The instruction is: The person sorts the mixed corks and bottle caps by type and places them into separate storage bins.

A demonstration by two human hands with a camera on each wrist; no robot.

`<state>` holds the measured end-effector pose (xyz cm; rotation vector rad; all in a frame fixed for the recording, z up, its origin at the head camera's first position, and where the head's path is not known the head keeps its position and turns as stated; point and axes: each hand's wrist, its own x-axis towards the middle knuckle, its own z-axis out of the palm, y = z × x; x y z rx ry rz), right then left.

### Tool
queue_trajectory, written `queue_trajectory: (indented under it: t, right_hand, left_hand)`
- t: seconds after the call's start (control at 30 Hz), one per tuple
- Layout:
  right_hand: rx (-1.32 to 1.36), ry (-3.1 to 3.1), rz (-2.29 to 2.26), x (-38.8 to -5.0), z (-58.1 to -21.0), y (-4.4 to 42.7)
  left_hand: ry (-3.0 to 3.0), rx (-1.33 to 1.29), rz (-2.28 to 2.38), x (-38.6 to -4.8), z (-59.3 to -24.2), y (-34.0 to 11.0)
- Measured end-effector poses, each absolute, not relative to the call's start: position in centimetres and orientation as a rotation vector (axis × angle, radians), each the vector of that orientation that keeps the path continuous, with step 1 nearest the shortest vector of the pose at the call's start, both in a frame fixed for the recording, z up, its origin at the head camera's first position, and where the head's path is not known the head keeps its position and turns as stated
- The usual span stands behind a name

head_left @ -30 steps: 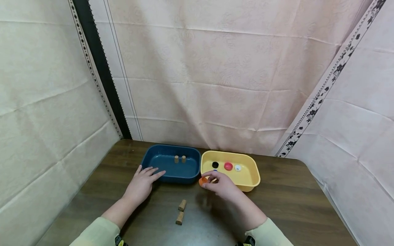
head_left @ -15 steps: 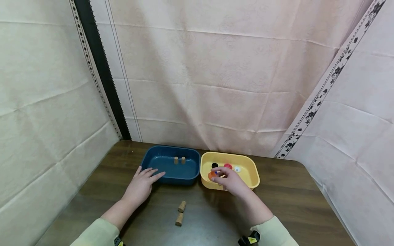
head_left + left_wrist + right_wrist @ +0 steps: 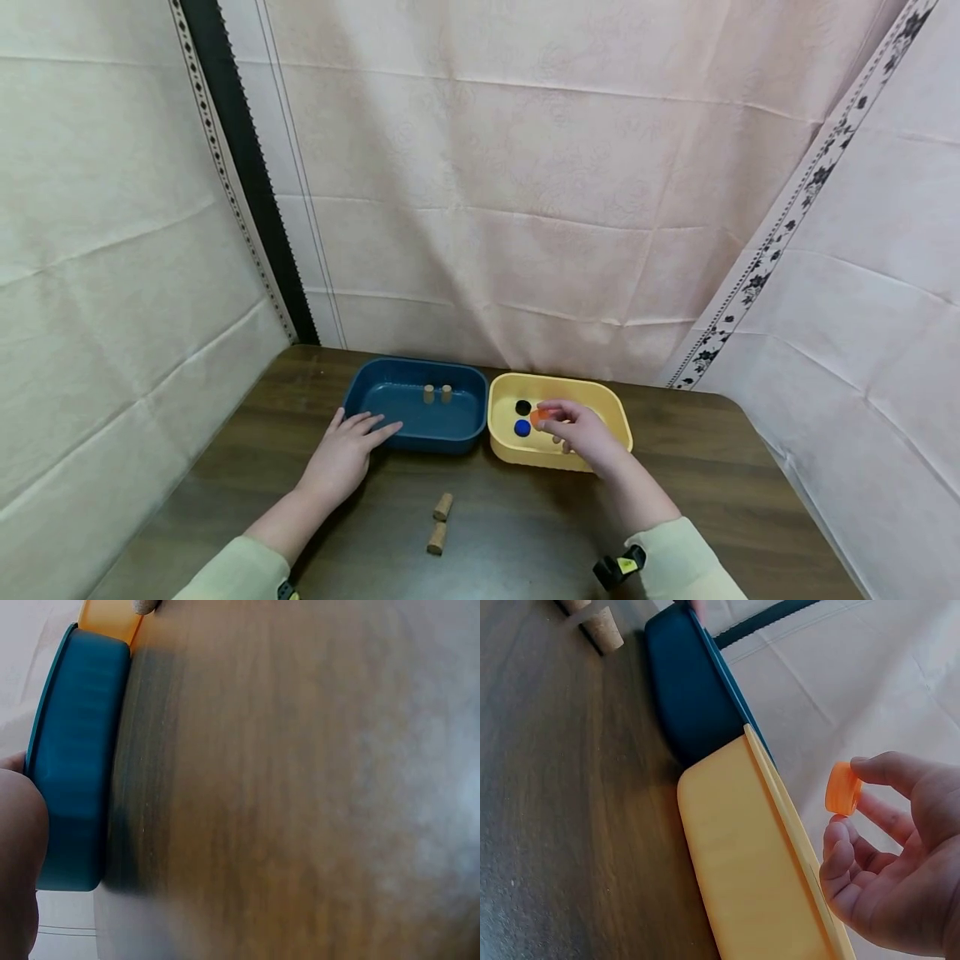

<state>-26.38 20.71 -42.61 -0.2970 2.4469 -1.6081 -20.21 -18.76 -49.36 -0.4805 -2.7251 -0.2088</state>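
Observation:
My right hand point(image 3: 583, 432) pinches an orange bottle cap point(image 3: 843, 789) between thumb and fingers, above the yellow tub point(image 3: 528, 452). In that tub lie a black cap point(image 3: 522, 407) and a blue cap point(image 3: 522, 428). The hand hides the red and white caps in the head view. Fingers spread, my left hand point(image 3: 341, 462) rests at the front left rim of the dark blue tub point(image 3: 408, 423). Two corks stand inside the blue tub, a left one point(image 3: 428, 394) and a right one point(image 3: 446, 393).
Two more corks lie on the wooden table point(image 3: 517, 542) in front of the tubs, a farther cork point(image 3: 443, 507) and a nearer cork point(image 3: 437, 538). The tubs stand side by side. Pale cloth point(image 3: 480, 183) hangs behind and along both sides.
My right hand has carried the orange cap rightward and away from me, from the yellow tub's front left corner to over its inside. The left hand stays in place.

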Motion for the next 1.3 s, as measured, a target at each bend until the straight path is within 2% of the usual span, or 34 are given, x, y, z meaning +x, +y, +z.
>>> queue_trajectory:
  t: [0.9,1.3]
  right_hand:
    - [-0.193,2.505,-1.418,-30.3,-44.7,22.7]
    - [-0.111,2.590,-1.195,-30.6,-44.8,22.3]
  left_hand:
    - [-2.737,-0.478,-0.216,-20.3,-49.3,-18.7]
    - [-2.736,-0.479,-0.198,-20.1,-49.4,-18.8]
